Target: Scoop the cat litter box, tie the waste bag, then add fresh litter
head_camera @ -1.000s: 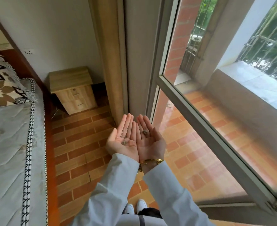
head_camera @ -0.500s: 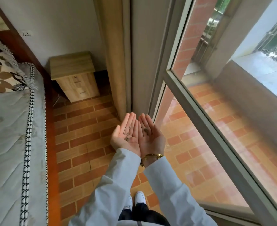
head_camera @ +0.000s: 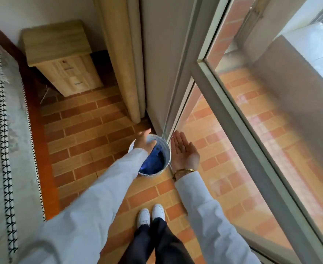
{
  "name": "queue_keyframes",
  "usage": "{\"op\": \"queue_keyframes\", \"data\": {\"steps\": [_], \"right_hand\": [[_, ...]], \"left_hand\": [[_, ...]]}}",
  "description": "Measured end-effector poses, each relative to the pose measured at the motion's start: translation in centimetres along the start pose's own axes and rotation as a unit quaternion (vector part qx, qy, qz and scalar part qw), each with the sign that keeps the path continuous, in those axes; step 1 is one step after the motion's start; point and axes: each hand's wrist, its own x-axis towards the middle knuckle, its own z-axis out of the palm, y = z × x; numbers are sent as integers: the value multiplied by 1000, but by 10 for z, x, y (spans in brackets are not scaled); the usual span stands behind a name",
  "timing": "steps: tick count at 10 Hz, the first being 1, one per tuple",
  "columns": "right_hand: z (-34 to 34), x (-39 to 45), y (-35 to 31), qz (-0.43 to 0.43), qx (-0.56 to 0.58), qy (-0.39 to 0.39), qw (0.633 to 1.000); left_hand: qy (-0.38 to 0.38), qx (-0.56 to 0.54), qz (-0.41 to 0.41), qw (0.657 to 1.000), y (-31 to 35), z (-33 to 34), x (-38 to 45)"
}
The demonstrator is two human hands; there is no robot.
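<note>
A white bucket (head_camera: pixel 166 155) with a blue bag (head_camera: pixel 154 162) inside stands on the brick floor beside the glass door's frame. My left hand (head_camera: pixel 145 141) reaches over the bucket's rim, palm down, fingers stretched out and blurred by motion. Just right of the bucket my right hand (head_camera: pixel 183 151) lies palm up with straight fingers, and a small dark speck rests on the palm. No litter box or scoop shows in this view.
A wooden nightstand (head_camera: pixel 61 58) stands at the far left wall. The bed (head_camera: pixel 4 149) runs along the left side. A rolled beige curtain (head_camera: pixel 118 63) hangs by the glass door (head_camera: pixel 252 130) on the right. My white shoes (head_camera: pixel 151 214) are below the bucket.
The view tilted down and the bucket came into sight. My hands, earlier held together palms up, have parted. The left turned over above the bucket while the right stayed palm up.
</note>
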Motion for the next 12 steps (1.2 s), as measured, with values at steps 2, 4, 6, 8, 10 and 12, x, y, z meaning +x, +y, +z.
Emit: {"op": "queue_keyframes", "data": {"steps": [2, 4, 6, 8, 10, 12], "right_hand": [[-15, 39, 2, 0, -52, 18, 998], [0, 86, 11, 6, -225, 50, 973], [-15, 142, 39, 5, -733, -21, 680], [-23, 148, 44, -13, -866, -95, 491], [-21, 131, 32, -65, -921, -133, 361], [-8, 88, 22, -130, -925, -150, 324]], "left_hand": [[-60, 270, 49, 960, -21, -9, 23], [-19, 281, 66, 957, -26, -31, 28], [16, 252, 77, 965, -31, -41, 19], [17, 244, 69, 967, -41, -45, 9], [19, 246, 71, 966, -42, -53, -3], [58, 208, 105, 971, -28, -66, -34]]}}
